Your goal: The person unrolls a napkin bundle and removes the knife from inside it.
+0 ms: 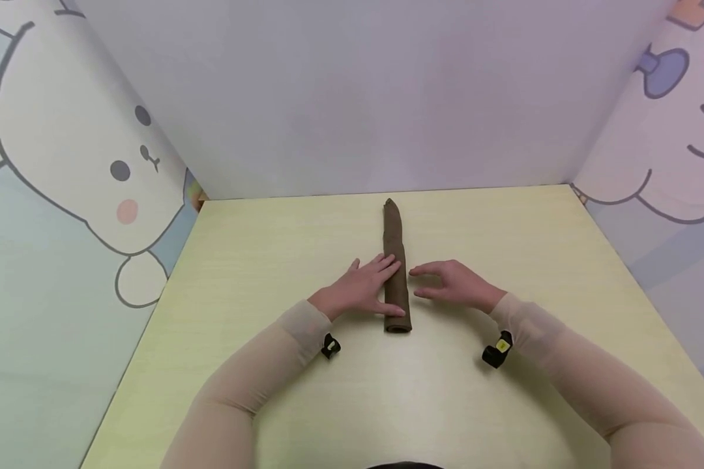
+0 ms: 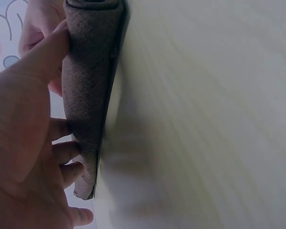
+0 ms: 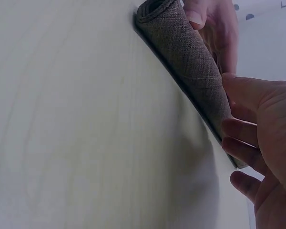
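Observation:
A brown woven cloth (image 1: 396,288), rolled into a long narrow tube, lies on the table pointing away from me. Its near end shows the coiled layers, and the far end tapers. My left hand (image 1: 360,286) rests on the roll from the left, fingers spread and fairly straight, thumb near the close end. On the other side my right hand (image 1: 457,284) hovers beside the roll, its fingers loosely bent and a small gap off the cloth in the head view. The right wrist view has the right thumb (image 3: 245,89) overlapping the edge of the roll.
The pale wood-grain table (image 1: 305,404) spreads around the roll. A plain whitish wall (image 1: 352,98) rises at its back edge, with cartoon-printed walls (image 1: 64,163) on both sides. Small black wrist devices (image 1: 497,350) sit below both cuffs.

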A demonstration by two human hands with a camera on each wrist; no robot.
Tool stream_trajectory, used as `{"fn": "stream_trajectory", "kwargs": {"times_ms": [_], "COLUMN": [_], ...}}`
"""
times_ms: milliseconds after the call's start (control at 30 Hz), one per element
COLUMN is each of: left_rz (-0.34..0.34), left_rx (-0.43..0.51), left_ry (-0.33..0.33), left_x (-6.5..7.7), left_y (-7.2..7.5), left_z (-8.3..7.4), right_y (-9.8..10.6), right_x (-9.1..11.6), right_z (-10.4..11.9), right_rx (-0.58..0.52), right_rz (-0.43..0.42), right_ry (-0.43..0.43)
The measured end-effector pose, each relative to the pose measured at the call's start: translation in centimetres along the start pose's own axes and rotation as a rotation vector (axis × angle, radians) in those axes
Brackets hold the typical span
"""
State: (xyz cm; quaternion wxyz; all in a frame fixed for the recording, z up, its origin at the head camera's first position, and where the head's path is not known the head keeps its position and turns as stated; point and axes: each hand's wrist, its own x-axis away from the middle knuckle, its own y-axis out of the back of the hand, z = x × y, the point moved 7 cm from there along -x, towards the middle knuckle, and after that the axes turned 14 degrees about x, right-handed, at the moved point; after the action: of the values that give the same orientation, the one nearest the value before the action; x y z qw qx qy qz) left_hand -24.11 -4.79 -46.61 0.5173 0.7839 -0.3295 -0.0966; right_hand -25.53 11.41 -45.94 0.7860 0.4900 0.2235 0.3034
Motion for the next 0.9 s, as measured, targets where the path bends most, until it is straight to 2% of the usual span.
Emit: {"fn": "stream_trajectory", "kwargs": {"times_ms": [267, 600, 900], "left_rz": [0.004, -0.010, -0.014], "left_rx": [0.011, 0.029, 0.004], "left_ry": [0.012, -0.020, -0.046], "left_x": [-0.1, -0.1, 0.0], "left_y": [-0.2, -0.3, -0.3], "left_z": [0.3, 0.4, 0.2], "right_y": [-0.7, -1.2, -1.7], "right_x": [-0.2, -0.1, -0.2], "right_z": [1.0, 1.3, 1.4], "right_rx": [0.013, 0.050, 0.006], "right_rz": [-0.040, -0.103, -0.130], "right_ry": [0.030, 0.038, 0.027]}}
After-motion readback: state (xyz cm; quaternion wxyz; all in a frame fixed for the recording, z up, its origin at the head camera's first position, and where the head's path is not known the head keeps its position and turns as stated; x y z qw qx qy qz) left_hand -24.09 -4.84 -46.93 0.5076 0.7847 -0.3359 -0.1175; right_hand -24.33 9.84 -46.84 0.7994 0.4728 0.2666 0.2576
